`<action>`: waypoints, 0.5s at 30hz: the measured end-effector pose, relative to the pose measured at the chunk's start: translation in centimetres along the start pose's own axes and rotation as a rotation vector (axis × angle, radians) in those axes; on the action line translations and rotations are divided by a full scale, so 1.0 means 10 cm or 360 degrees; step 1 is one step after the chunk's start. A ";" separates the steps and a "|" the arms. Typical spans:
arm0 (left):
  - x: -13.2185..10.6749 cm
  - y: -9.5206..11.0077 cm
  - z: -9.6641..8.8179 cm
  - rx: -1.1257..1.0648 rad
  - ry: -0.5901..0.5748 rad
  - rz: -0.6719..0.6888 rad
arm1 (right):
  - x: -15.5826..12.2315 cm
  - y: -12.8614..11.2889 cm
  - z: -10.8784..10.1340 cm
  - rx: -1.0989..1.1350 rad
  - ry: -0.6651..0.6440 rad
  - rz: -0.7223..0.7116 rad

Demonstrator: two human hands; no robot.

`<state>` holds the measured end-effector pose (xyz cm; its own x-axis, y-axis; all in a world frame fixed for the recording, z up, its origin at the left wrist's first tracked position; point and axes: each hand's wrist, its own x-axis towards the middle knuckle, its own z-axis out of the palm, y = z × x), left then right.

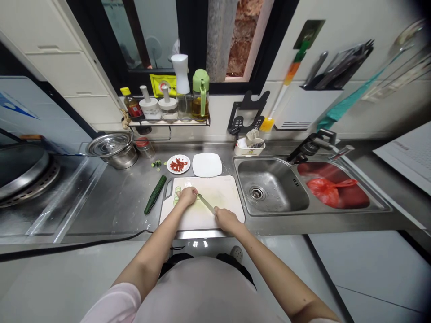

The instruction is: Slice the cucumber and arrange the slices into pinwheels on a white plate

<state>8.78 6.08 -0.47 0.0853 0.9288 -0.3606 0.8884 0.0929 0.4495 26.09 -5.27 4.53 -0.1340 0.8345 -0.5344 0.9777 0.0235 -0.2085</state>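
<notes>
My right hand [227, 220] is wrapped round the handle of a kitchen knife [207, 205], whose blade points up and left over a white cutting board [222, 188]. At the knife's tip my left hand [187, 196] has its fingers drawn together. A small greenish bit shows by those fingertips, but what they pinch is too small to make out. Pale green cucumber slices [176, 196] lie in a row on the board's left side, partly behind my left hand. A whole dark green cucumber [155, 194] rests on the steel counter left of the board.
Behind the board stand a plate of chopped red pieces [178, 165] and a white plate [207, 165]. Cucumber scraps [157, 164] and a lidded steel pot [116, 150] are at left. A double sink [274, 193] holding a red bag [325, 190] lies right. Bottles line a rack [168, 122].
</notes>
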 end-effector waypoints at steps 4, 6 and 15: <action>0.00 0.01 -0.02 0.0013 -0.0030 0.0010 | 0.01 0.01 0.01 0.0010 0.0006 0.0014; 0.01 0.01 -0.03 0.0027 -0.0054 0.0013 | 0.01 0.01 0.00 0.0016 0.0004 0.0021; -0.06 0.01 -0.03 -0.0104 0.0028 -0.0047 | -0.11 0.06 0.01 0.0032 0.0051 0.0009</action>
<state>8.72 5.63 0.07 0.0510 0.9314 -0.3604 0.8590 0.1432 0.4916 26.85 -6.23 4.85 -0.1231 0.8519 -0.5090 0.9749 0.0079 -0.2226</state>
